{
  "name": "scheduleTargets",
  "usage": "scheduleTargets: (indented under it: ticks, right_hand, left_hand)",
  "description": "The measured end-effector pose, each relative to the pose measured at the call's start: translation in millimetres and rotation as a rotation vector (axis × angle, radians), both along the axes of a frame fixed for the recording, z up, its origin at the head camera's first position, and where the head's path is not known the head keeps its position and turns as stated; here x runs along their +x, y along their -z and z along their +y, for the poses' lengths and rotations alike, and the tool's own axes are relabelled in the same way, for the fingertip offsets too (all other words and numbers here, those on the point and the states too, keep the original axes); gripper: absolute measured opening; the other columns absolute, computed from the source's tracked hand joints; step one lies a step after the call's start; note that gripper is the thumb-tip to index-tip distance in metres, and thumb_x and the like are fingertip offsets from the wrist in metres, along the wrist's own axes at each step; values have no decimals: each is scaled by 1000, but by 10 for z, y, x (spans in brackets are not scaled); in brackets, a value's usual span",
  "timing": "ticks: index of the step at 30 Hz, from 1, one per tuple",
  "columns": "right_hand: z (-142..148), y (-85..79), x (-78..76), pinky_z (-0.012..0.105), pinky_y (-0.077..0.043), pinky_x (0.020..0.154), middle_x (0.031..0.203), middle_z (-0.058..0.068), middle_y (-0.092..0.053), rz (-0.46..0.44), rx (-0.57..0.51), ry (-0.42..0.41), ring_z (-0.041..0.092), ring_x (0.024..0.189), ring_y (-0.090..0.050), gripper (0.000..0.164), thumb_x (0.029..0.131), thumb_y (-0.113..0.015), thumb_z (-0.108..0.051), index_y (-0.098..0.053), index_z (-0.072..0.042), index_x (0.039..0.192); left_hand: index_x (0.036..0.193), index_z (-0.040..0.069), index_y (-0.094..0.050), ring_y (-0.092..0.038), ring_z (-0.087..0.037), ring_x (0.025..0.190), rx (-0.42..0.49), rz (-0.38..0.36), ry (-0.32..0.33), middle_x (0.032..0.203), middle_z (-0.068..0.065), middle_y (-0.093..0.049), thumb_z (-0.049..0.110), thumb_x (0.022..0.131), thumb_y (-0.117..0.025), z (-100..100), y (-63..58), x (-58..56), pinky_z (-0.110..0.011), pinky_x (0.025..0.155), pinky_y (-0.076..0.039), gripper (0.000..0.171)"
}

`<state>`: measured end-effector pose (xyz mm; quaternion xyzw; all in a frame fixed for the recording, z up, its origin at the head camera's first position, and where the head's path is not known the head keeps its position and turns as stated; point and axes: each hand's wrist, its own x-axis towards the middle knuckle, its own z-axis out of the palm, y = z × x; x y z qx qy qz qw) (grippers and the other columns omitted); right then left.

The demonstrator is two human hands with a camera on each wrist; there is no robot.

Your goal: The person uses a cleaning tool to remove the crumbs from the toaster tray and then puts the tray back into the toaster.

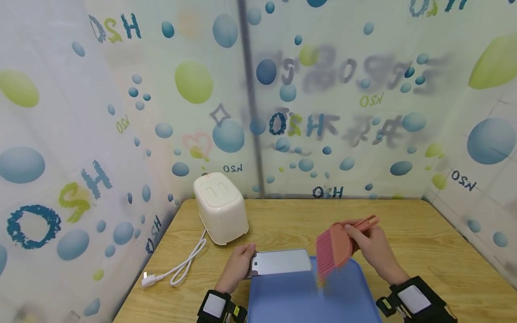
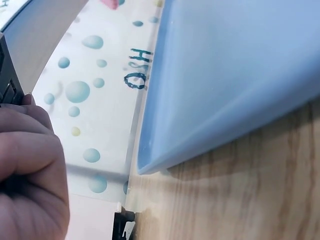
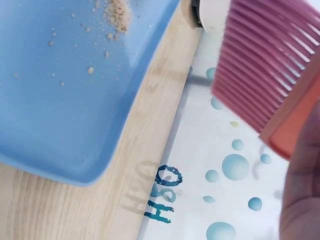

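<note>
In the head view my left hand (image 1: 237, 264) grips one end of a flat silver crumb tray (image 1: 282, 261), which extends over the far-left part of a blue tray (image 1: 295, 296). My right hand (image 1: 378, 252) holds a small coral brush (image 1: 341, 244) by its handle, pink bristles (image 1: 324, 253) angled down over the blue tray. Tan crumbs (image 3: 119, 15) lie scattered and heaped on the blue tray in the right wrist view. The left wrist view shows curled fingers (image 2: 30, 150) at the crumb tray's dark end (image 2: 9, 75).
A cream toaster (image 1: 221, 211) stands at the back left of the wooden table (image 1: 282, 220). Its white cord (image 1: 187, 264) lies looped, with the plug (image 1: 148, 280) near the left edge. Patterned curtains (image 1: 343, 157) enclose the table behind and at both sides.
</note>
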<state>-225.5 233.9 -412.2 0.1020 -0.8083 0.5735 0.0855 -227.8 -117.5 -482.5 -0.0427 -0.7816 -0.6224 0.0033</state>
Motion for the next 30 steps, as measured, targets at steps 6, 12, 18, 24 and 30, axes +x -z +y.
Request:
scheduleTargets:
  ticks: [6, 12, 18, 24, 30]
  right_hand:
    - [83, -42, -181, 34, -59, 66, 91, 13, -72, -116, 9, 15, 19, 72, -71, 52, 103, -61, -34, -57, 9, 132]
    - [185, -5, -338, 31, -60, 72, 92, 12, -74, -136, -20, 52, 16, 77, -74, 55, 100, -67, -35, -54, 11, 128]
    - [259, 58, -488, 30, -59, 76, 105, 15, -72, -165, -71, 58, 12, 83, -74, 57, 99, -69, -31, -48, 12, 131]
    - [278, 147, -620, 25, -58, 74, 114, 23, -66, -170, -37, 127, 8, 81, -72, 55, 99, -68, -31, -50, 11, 128]
    - [249, 238, -725, 26, -58, 75, 118, 29, -62, -210, -65, 241, 6, 79, -71, 46, 102, -63, -21, -48, 12, 129]
  left_hand:
    - [86, -4, -60, -46, -14, 67, 2, 7, -10, 72, 2, -44, 22, 109, -47, -2, -22, -5, -27, 63, -38, 37]
    - [85, -4, -57, -50, -12, 66, 28, -2, 1, 72, 2, -46, 22, 110, -46, 0, -48, 2, -26, 63, -41, 38]
    - [81, 1, -57, -48, -13, 68, 9, 27, -47, 73, 2, -46, 18, 109, -46, -15, -66, -22, -27, 66, -40, 35]
    - [80, 1, -56, -47, -13, 68, 23, 36, -58, 72, 2, -45, 19, 109, -47, -20, -87, -43, -27, 65, -39, 36]
    - [84, -5, -58, -48, -12, 63, 47, 19, -58, 71, 3, -46, 22, 110, -46, -17, -56, -53, -25, 60, -41, 39]
